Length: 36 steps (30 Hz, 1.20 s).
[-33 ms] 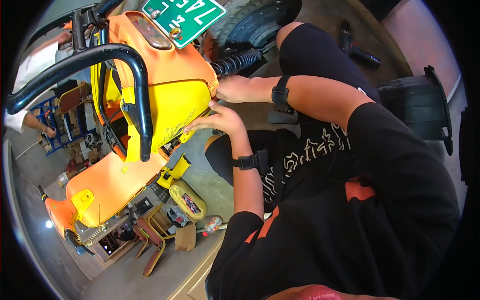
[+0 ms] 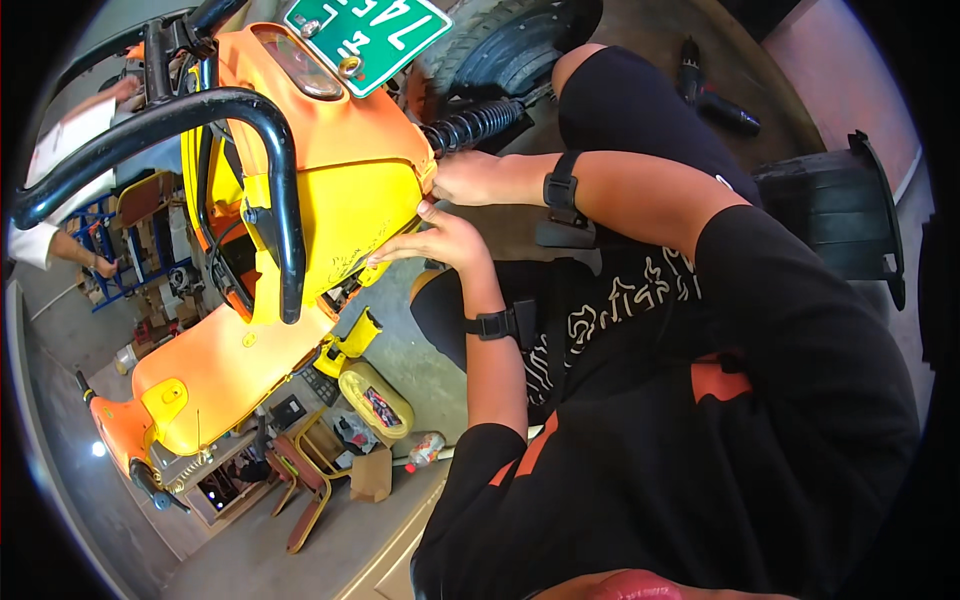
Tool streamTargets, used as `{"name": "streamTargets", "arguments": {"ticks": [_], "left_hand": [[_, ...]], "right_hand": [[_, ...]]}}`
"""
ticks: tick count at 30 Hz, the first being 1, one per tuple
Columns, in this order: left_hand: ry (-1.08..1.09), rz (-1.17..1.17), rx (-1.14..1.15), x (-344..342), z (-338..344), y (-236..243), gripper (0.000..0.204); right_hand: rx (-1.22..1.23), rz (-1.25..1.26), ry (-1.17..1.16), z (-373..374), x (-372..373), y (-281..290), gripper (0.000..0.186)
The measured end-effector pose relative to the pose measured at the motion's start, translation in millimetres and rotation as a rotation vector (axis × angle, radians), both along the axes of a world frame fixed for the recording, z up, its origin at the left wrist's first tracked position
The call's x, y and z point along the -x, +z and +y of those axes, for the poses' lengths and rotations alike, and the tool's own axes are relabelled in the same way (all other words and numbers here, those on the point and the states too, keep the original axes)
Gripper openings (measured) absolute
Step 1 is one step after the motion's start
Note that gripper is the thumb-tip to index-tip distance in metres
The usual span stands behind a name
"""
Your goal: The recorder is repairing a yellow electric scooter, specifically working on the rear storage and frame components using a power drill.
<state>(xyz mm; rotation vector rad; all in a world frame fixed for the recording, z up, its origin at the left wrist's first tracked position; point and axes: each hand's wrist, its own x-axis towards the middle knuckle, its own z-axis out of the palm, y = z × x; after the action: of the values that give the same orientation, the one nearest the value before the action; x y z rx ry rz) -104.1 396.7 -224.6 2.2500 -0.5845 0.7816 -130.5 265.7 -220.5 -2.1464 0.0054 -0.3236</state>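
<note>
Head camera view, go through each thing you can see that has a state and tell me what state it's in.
Yellow and orange plastic scooter body panel: mounted, both hands on its edge.
Left hand: fingers flat against the yellow panel.
Right hand: gripping the panel edge beside the black coil spring.
Green licence plate: attached at the rear.
Yellow power drill: lying on the floor, unheld.

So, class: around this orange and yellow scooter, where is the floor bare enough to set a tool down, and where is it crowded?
Bare concrete floor lies between the yellow bottle and the person's knee. Another patch sits between the cordless drill and the black bin. It is crowded where the left hand and right hand press the yellow side panel.
</note>
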Motion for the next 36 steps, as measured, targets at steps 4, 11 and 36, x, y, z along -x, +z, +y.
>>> {"name": "streamTargets", "arguments": {"ticks": [4, 11, 36], "left_hand": [[0.000, 0.050, 0.026, 2.8, 0.2, 3.3, 0.104], [-0.005, 0.081, 0.048, 3.5, 3.3, -0.6, 0.102], [-0.035, 0.068, 0.026, 4.7, 7.4, 4.0, 0.110]], "right_hand": [[-0.030, -0.001, 0.018, -3.5, 8.0, 8.5, 0.029], [-0.133, 0.027, -0.046, 13.7, 11.4, 18.2, 0.023], [-0.436, -0.092, -0.033, 19.1, 17.9, 27.0, 0.046]]}}
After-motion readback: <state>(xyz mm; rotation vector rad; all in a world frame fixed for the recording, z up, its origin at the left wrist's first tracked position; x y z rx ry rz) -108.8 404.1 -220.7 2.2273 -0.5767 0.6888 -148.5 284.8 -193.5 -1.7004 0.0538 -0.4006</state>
